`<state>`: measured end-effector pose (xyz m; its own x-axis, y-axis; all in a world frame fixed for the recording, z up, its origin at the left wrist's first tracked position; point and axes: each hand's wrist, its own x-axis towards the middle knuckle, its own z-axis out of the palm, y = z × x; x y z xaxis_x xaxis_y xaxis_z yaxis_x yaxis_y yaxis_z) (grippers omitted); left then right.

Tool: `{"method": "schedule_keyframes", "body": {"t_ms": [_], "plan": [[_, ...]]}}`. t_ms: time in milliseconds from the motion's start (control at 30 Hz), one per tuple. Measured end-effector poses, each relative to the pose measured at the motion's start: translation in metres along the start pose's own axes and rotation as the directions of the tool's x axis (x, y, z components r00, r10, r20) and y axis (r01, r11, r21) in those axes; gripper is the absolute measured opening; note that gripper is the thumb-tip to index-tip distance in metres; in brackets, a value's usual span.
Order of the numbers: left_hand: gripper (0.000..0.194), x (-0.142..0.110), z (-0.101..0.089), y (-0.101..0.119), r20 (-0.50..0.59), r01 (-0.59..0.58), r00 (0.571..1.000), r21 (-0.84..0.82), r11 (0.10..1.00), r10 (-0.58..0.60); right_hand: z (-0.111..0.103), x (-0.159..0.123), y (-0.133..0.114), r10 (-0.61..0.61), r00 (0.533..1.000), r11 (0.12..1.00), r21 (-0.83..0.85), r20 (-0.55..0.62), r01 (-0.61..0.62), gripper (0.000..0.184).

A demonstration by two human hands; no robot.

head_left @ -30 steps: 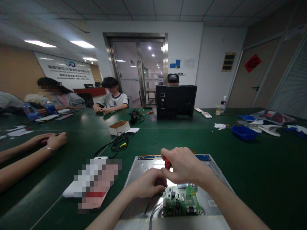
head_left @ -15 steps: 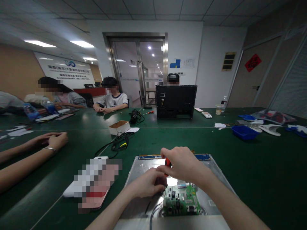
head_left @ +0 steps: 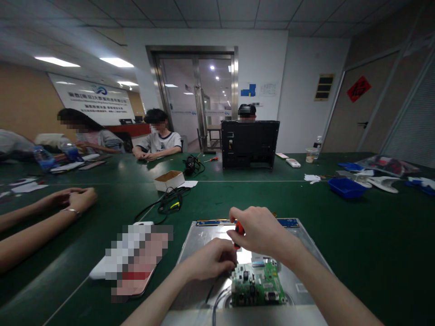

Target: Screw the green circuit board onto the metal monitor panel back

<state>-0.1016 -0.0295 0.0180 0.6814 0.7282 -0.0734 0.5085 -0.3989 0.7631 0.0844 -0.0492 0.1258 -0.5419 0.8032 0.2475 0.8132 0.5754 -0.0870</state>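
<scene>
A red-and-black screwdriver (head_left: 239,228) stands roughly upright in the grip of my right hand (head_left: 260,228); its lower end is hidden. My left hand (head_left: 214,259) is closed, thumb and fingers curled together right below the handle, at the upper left corner of a green circuit board (head_left: 256,283). Whatever its fingertips pinch is out of sight. The board lies on the silver metal back of a flat display panel (head_left: 195,246), which has a blue strip board (head_left: 288,222) along its far edge. Grey cables (head_left: 217,301) run beside the board's left side.
Two phones (head_left: 142,276) lie left of the panel. Beyond are black cables (head_left: 170,201), a small open box (head_left: 169,181) and a black monitor housing (head_left: 249,145). A blue tray (head_left: 346,188) sits at right. Another person's hands (head_left: 76,199) rest at left; more people sit behind.
My right thumb and fingers have shifted around the screwdriver handle, and more of the handle shows now. My left hand stays at the board's corner. The board and panel have barely moved.
</scene>
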Motion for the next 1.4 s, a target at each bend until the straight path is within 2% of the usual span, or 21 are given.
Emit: {"method": "schedule_keyframes", "body": {"t_ms": [200,400,600,733,933,1133,1400], "plan": [[0.015,0.0001,0.0019,-0.0078,-0.014,0.021,1.0,-0.008,1.0,-0.021,0.0016,0.0004,-0.0006,-0.008,1.0,1.0,-0.004,-0.004,0.008,0.023],[0.015,-0.0004,0.0007,-0.0065,-0.012,0.018,1.0,0.005,1.0,-0.018,0.0016,-0.0004,0.0008,-0.034,0.999,0.999,-0.008,0.014,0.034,0.023],[0.019,0.0029,-0.0016,-0.0061,0.019,-0.022,1.0,-0.012,1.0,0.022,-0.0003,-0.003,0.0004,-0.063,0.998,0.997,0.055,0.01,0.062,0.023],[0.018,0.0031,0.0005,-0.0073,0.007,-0.018,1.0,-0.046,0.999,0.018,-0.0015,-0.0031,0.0008,-0.039,0.999,0.997,0.063,0.034,0.037,0.018],[0.015,0.0032,0.0007,-0.008,0.036,-0.022,0.999,-0.046,0.999,0.023,-0.0036,-0.0047,0.0014,-0.087,0.995,0.987,0.14,0.045,0.08,0.024],[0.015,0.002,-0.0015,-0.0072,0.051,0.021,0.999,-0.06,0.998,-0.018,-0.0003,-0.0031,0.0003,-0.06,0.997,0.996,0.071,0.039,0.057,0.023],[0.017,0.0008,0.0018,-0.007,0.005,0.051,0.999,-0.142,0.989,-0.05,0.0004,-0.0012,-0.002,-0.049,0.999,0.999,0.004,0.01,0.049,0.01]]}}
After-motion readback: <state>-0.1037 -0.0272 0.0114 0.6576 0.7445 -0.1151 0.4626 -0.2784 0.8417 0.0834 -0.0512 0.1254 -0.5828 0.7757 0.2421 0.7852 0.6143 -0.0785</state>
